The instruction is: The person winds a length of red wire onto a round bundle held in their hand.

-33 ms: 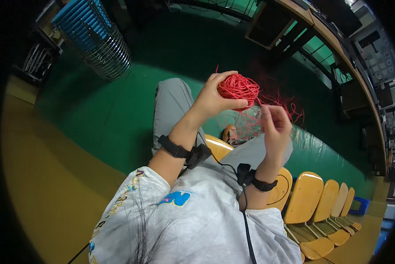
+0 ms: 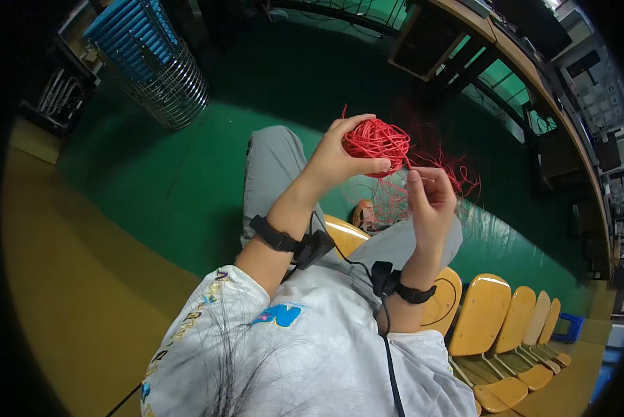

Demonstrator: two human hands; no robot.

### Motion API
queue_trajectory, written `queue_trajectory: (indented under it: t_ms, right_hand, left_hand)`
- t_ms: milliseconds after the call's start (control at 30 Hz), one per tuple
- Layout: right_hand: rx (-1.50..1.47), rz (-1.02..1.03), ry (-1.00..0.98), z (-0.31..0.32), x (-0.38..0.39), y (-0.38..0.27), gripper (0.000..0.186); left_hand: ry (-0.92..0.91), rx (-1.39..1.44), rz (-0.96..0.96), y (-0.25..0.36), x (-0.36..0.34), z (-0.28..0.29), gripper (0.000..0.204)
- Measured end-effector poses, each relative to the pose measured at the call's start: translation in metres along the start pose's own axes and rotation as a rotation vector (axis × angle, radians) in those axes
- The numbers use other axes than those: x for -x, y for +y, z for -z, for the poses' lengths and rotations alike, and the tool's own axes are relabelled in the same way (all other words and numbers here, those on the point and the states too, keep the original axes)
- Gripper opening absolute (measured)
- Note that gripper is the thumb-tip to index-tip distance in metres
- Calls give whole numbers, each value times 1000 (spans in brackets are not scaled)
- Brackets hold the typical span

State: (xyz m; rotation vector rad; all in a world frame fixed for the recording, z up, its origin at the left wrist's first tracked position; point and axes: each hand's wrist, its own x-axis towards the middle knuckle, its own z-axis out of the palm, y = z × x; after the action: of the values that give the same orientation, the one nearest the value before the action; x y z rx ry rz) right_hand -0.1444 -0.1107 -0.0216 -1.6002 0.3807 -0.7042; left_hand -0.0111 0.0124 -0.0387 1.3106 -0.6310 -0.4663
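Observation:
A rounded tangle of thin red cord (image 2: 377, 141) is held up in front of my knees. My left hand (image 2: 336, 156) curls around its left side, with the thumb along the bottom and fingers over the top. Just right of the ball, my right hand (image 2: 431, 191) pinches a strand running out of it between thumb and fingertips. Its other fingers are bent loosely. Loose red strands (image 2: 458, 174) hang in a messy spread behind and beside the right hand. Where they end is hard to make out.
Below the strands, a shoe (image 2: 362, 213) shows on the green floor (image 2: 152, 201). Yellow chairs (image 2: 480, 313) stand in a row at the right. Stacked blue stools (image 2: 166, 76) stand at the far left. A long wooden desk (image 2: 534, 62) curves along the far right.
My right hand has shifted slightly left and down, closer to the ball. The left hand keeps nearly the same place and hold.

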Motion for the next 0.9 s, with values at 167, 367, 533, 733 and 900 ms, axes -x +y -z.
queue_trajectory:
  t_ms: [167, 367, 533, 733, 900]
  right_hand:
    - [-202, -4, -76, -26, 1, 11, 16]
    - [-278, -48, -78, -35, 0, 36, 14]
    - [-248, 50, -5, -41, -3, 39, 61]
    - [-291, -67, -174, -33, -7, 51, 84]
    - [-109, 185, -36, -37, -3, 56, 90]
  left_hand:
    - [31, 454, 57, 18, 2, -5, 62]
    - [-56, 910, 279, 18, 4, -4, 53]
    - [60, 846, 489, 6, 6, -15, 60]
    - [-57, 724, 427, -9, 0, -15, 60]
    - [-167, 870, 461, -5, -4, -21, 59]
